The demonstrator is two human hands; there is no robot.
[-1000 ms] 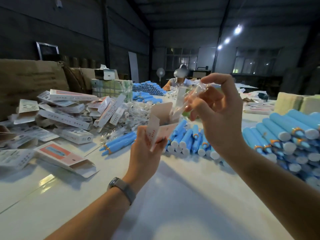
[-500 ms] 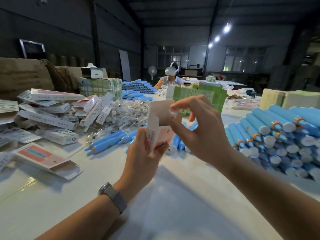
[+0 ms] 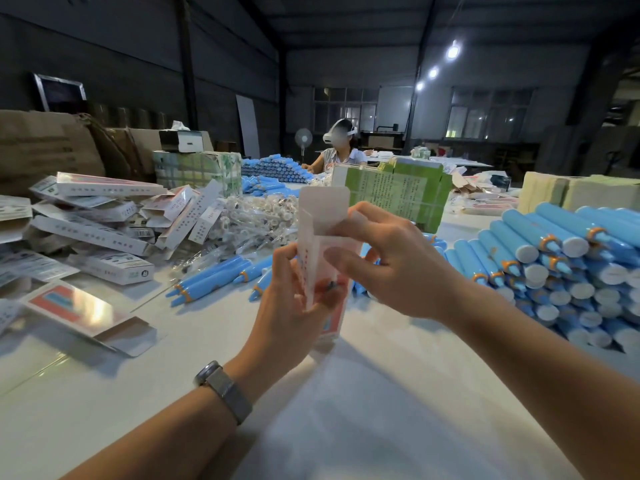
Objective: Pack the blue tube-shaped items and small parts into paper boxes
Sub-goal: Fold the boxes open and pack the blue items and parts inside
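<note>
A white and red paper box (image 3: 320,216) stands upright over the table centre with its top flap raised. My left hand (image 3: 291,306) grips its lower body from the left. My right hand (image 3: 391,265) holds the box's open top, thumb and fingers curled against its right side. What lies inside the box is hidden. Loose blue tubes (image 3: 211,280) with orange collars lie just behind my hands. A big stack of blue tubes (image 3: 554,265) rises at the right. Clear small parts (image 3: 256,216) are heaped behind the box.
Flat and assembled paper boxes (image 3: 93,233) pile up at the left, one open box (image 3: 79,310) lying near the table's left edge. Green cartons (image 3: 394,192) stand behind my hands. Another person (image 3: 341,147) sits at the far end. The white table (image 3: 346,410) lies in front of me.
My right hand came down from above the box, where it held a clear small part, to the box's open top. The box now stands more upright with its flap raised.
</note>
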